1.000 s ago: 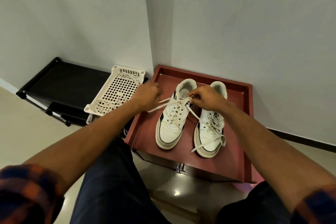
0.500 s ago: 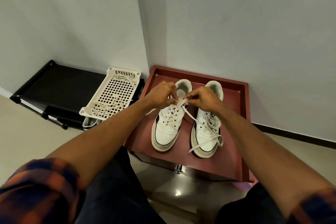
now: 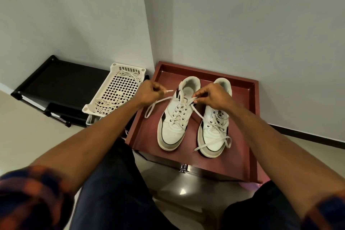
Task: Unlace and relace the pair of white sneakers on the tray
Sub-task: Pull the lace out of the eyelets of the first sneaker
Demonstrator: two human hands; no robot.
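Observation:
Two white sneakers with black side panels stand side by side on a dark red tray (image 3: 145, 136), toes toward me. The left sneaker (image 3: 174, 117) is laced up its eyelets. My left hand (image 3: 149, 92) grips one end of its white lace (image 3: 155, 104), which loops out over the tray's left side, tip poking past my fingers. My right hand (image 3: 211, 97) pinches the other lace end at the top eyelets of that shoe. The right sneaker (image 3: 214, 127) has loose lace ends trailing over its toe.
A white perforated plastic basket (image 3: 114, 93) holding loose white laces sits left of the tray, on a black low rack (image 3: 56, 80). Grey walls meet in a corner just behind the tray. My knees in dark trousers frame the tray's front edge.
My left hand has pulled away to the left from the shoe's tongue, drawing its lace end out in a loop. The right hand stays at the top eyelets.

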